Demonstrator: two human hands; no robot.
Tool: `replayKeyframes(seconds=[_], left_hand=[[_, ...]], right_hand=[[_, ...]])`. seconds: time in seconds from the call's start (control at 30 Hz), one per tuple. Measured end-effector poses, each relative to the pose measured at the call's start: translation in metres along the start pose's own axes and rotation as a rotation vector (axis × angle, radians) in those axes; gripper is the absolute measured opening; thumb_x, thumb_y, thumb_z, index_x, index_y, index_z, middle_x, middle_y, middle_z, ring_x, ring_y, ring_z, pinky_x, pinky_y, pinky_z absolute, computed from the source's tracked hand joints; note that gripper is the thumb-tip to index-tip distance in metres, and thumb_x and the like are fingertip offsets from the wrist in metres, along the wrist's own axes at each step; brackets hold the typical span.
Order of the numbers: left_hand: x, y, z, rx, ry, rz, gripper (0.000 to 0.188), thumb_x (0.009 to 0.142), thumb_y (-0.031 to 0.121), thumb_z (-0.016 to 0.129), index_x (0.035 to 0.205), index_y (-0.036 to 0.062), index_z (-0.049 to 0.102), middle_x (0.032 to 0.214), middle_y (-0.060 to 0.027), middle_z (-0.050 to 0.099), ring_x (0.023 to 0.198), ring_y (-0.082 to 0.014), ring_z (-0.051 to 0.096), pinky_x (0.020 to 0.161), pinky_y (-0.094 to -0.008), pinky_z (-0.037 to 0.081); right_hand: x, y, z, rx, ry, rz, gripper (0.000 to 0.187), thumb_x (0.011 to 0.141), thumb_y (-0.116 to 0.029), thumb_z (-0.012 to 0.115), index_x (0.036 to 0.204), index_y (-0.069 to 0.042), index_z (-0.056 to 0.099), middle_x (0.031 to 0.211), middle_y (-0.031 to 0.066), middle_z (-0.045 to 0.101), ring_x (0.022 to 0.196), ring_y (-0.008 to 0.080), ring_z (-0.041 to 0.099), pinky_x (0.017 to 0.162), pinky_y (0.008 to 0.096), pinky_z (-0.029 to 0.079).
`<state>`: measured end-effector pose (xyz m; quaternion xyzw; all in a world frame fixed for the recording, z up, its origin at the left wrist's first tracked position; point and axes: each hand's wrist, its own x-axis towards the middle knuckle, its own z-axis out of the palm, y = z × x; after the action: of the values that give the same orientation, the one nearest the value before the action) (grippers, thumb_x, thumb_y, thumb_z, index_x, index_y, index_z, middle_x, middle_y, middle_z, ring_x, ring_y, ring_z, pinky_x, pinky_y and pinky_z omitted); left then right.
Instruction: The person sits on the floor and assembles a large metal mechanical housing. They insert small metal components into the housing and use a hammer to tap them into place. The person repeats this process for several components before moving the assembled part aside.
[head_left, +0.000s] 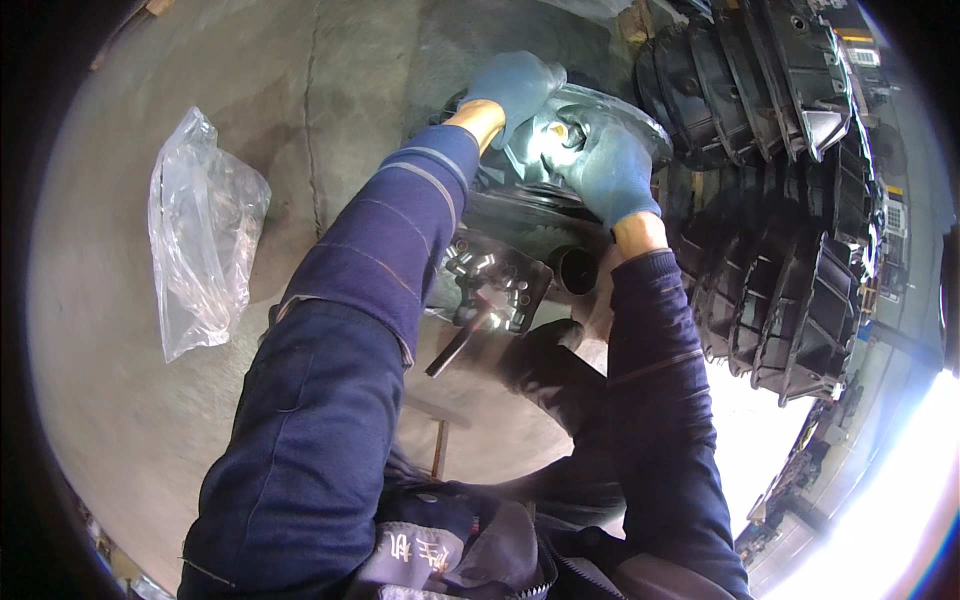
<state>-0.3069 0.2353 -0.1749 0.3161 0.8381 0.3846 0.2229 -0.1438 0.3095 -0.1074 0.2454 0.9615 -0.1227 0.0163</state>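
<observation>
A round, ribbed metal casting (600, 100) lies in front of me, with bright glare on its middle. My left hand (515, 88), in a blue-grey glove, is closed at the casting's far left edge; its fingertips are mostly hidden. On the casting's right side, my gloved right hand (608, 165) has its fingers curled inward over the middle. Whatever those fingers hold is lost in the glare. Nearer to me, a dark tray (535, 285) carries several small shiny metal cylinders and rings (475, 265). A hammer-like tool (460, 345) rests across the tray's near edge, its handle pointing toward me.
Large black finned castings (740, 90) are stacked along the right, with more below them (770, 300). A clear plastic bag (205, 235) lies on the concrete floor at left. Beside the tray is a dark round opening (577, 270). A thin T-shaped metal bar (440, 445) lies near my legs.
</observation>
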Motion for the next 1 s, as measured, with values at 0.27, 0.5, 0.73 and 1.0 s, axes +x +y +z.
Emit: replayKeyframes(seconds=[0.27,0.5,0.73,1.0], left_hand=[[0.011,-0.008,0.005,0.448,0.022,0.317,0.036,0.101,0.030,0.045,0.103,0.0072,0.072,0.107,-0.0215,0.072,0.100,-0.0431,0.069,0.088,-0.0546,0.053],[0.005,-0.001,0.004,0.373,0.071,0.193,0.037,0.102,0.032,0.046,0.103,0.0051,0.072,0.107,-0.0254,0.071,0.100,-0.0458,0.069,0.088,-0.0552,0.052],[0.004,0.000,0.010,0.184,0.142,0.080,0.054,0.101,0.046,0.050,0.100,-0.0025,0.074,0.102,-0.0322,0.069,0.099,-0.0489,0.068,0.091,-0.0534,0.051],[0.014,-0.010,0.011,0.284,0.051,0.099,0.060,0.101,0.051,0.048,0.116,-0.0032,0.070,0.115,-0.0306,0.069,0.110,-0.0485,0.065,0.097,-0.0501,0.050]], right_hand=[[-0.159,0.038,0.134,0.347,0.213,0.434,0.030,0.091,-0.035,0.073,0.099,-0.007,0.074,0.090,0.0158,0.073,0.088,0.0329,0.072,0.076,0.0440,0.055],[-0.321,-0.003,0.293,0.816,-0.389,0.857,0.024,0.095,-0.030,0.066,0.101,-0.008,0.070,0.092,0.0092,0.070,0.091,0.0305,0.070,0.076,0.0469,0.056],[-0.312,-0.020,0.342,1.503,-0.459,1.271,0.017,0.096,-0.025,0.063,0.102,-0.010,0.067,0.092,0.0070,0.067,0.079,0.0250,0.067,0.067,0.0417,0.056],[-0.315,0.025,0.297,1.772,-0.265,0.951,0.014,0.097,-0.024,0.061,0.099,-0.011,0.063,0.067,0.0014,0.057,0.045,0.0166,0.051,0.040,0.0313,0.039]])
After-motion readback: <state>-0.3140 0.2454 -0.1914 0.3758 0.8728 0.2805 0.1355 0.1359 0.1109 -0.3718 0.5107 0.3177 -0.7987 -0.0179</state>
